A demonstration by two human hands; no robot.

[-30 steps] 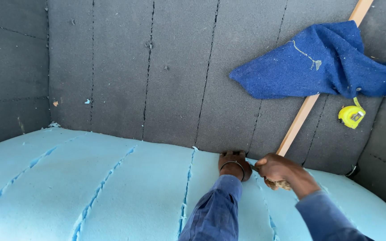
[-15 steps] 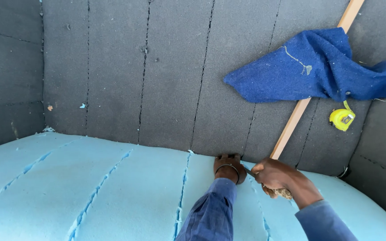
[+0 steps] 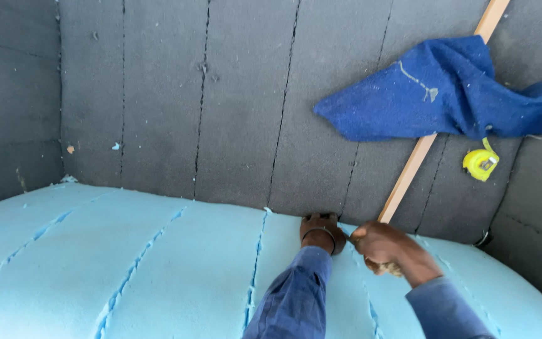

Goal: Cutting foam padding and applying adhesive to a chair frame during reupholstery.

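My left hand (image 3: pixel 320 231), with a dark band on the wrist, is curled over the back edge of the light blue foam cushion (image 3: pixel 158 263), where it meets the dark grey foam back panel (image 3: pixel 233 107). Its fingertips are hidden in the gap. My right hand (image 3: pixel 381 243) sits just to the right, almost touching it. It is closed around a small tan-handled tool (image 3: pixel 385 269), whose thin tip points toward the left hand. Both sleeves are blue.
A long wooden stick (image 3: pixel 418 157) leans diagonally against the grey panels, with a dark blue cloth (image 3: pixel 446 88) draped over it. A yellow tape measure (image 3: pixel 481 163) hangs below the cloth. Several slits run across the blue foam, and vertical seams divide the grey panels.
My right hand has edged slightly left toward the left hand. The left hand stays at the seam, and the view has shifted a little.
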